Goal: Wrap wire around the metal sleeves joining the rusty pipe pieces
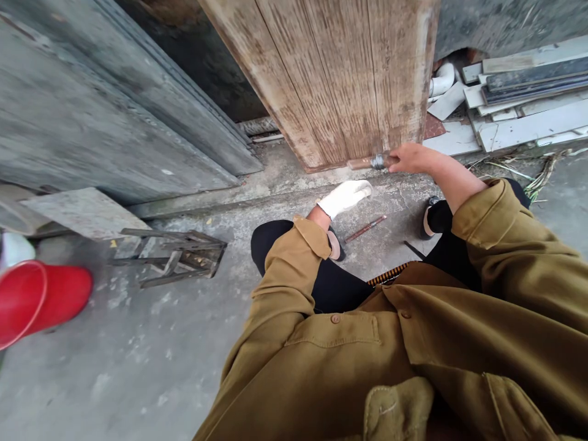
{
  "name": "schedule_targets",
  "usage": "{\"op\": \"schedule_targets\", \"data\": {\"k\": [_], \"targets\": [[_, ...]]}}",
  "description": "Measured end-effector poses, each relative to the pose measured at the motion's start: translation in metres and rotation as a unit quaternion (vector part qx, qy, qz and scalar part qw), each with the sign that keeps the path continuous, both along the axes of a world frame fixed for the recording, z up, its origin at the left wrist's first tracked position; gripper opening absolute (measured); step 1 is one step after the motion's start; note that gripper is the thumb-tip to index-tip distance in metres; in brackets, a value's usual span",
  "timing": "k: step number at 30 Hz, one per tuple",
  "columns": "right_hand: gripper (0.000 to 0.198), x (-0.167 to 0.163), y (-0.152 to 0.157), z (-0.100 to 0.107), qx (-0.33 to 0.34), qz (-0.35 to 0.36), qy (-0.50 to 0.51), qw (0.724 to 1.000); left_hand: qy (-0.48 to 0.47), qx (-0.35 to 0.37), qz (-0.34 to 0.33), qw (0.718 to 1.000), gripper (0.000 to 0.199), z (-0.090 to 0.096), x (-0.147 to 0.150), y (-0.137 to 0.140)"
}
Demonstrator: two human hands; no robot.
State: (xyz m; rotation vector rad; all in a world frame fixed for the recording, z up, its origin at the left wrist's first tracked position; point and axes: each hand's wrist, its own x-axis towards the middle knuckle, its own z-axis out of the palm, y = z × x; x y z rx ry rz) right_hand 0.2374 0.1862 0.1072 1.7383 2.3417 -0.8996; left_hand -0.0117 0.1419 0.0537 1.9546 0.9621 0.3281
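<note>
My right hand, bare, is closed around one end of a brown, stick-like tool with grey wire wound round its middle. This tool lies level along the bottom edge of a weathered wooden door panel, which leans against the wall. To the left and nearer to me is my left hand in a white glove, its fingers curled together; whatever they may hold is hidden. A thin reddish-brown rod rests on the concrete between my feet.
On the left, large grey boards lean by the wall. A small wooden stool lies tipped over near a red bucket. White and dark planks are piled at the right beside a white pipe. A low concrete ledge runs along the wall.
</note>
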Motion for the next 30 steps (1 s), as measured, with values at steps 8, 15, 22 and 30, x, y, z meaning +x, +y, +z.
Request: {"op": "schedule_targets", "data": {"k": [8,15,22,30], "targets": [[0.045,0.004,-0.013,0.013,-0.392,0.235,0.187,0.87,-0.09,-0.099,0.016,0.991,0.027,-0.007,-0.008,0.005],[0.052,0.009,-0.007,0.019,-0.062,-0.134,0.557,0.817,-0.212,-0.189,0.061,0.957,0.049,0.004,0.004,-0.001],[0.018,0.009,0.005,-0.002,0.03,-0.217,0.187,0.957,-0.157,-0.196,0.046,0.967,0.038,0.015,0.004,-0.006],[0.033,0.018,0.004,-0.002,-0.133,0.077,0.076,0.985,-0.138,-0.138,0.074,0.978,0.024,0.011,-0.014,0.005]]}}
